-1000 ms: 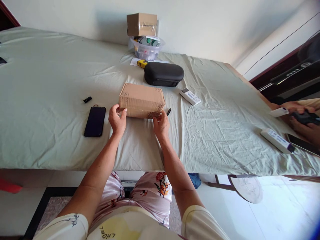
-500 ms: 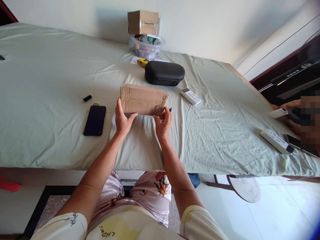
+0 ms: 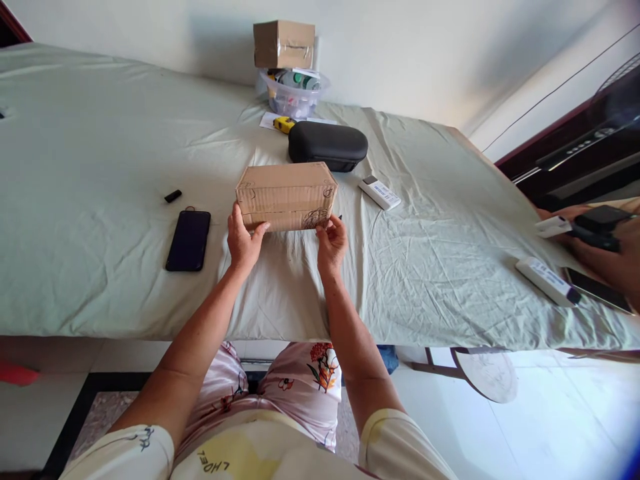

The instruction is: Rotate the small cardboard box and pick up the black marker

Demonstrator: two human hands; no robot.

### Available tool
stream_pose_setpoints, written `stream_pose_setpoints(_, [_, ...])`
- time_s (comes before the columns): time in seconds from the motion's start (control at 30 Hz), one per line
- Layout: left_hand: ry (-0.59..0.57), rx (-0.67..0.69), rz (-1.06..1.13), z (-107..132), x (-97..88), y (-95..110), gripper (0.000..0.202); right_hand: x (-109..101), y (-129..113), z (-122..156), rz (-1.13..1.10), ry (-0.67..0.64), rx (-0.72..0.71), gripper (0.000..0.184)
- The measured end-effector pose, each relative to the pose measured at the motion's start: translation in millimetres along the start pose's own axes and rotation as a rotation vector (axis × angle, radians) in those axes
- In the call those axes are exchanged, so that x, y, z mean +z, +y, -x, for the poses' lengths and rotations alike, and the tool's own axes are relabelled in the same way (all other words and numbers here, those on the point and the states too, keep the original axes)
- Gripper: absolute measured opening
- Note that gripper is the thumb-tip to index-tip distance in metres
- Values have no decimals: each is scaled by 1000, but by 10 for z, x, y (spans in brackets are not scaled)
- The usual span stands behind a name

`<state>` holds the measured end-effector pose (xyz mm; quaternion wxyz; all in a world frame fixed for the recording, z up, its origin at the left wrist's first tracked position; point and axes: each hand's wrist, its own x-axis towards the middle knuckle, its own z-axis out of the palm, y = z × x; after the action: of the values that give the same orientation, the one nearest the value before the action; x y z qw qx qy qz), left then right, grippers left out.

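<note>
A brown cardboard box (image 3: pixel 285 193) with pen scribbles on its near side is between my hands in the middle of the table. My left hand (image 3: pixel 243 241) grips its left end, thumb on the near face. My right hand (image 3: pixel 333 245) holds the lower right corner, by the dark scribble. A small dark tip, perhaps of a pen, pokes out beside the right fingers; most of it is hidden. Left of the box lie a dark phone (image 3: pixel 189 241) and a small black cap-like piece (image 3: pixel 173 196).
Behind the box are a black hard case (image 3: pixel 327 144), a yellow tape measure (image 3: pixel 284 125) and a plastic basket (image 3: pixel 293 103) carrying another carton (image 3: pixel 284 44). White devices (image 3: pixel 380 193) lie to the right. At the far right another person's hands (image 3: pixel 613 250) hold a dark object.
The box has tilted so its top face shows more and its near face looks lower. My right hand has shifted slightly right along its corner.
</note>
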<state>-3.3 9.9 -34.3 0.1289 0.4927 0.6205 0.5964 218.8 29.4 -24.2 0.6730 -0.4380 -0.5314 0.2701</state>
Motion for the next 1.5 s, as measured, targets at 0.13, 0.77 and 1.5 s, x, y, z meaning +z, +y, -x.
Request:
stream_pose_setpoints(0.13, [-41,-15,44,-29,18,-118,88,-13,-62,21,96,33,90,36])
stream_pose_setpoints(0.77, [-147,-215,-16,-3,-149,360,51,-94,-160,-104,-150,119,-72,25])
stream_pose_setpoints(1.5, [-2,152,252,-167,-222,144,76,-59,-353,14,213,-38,-64,37])
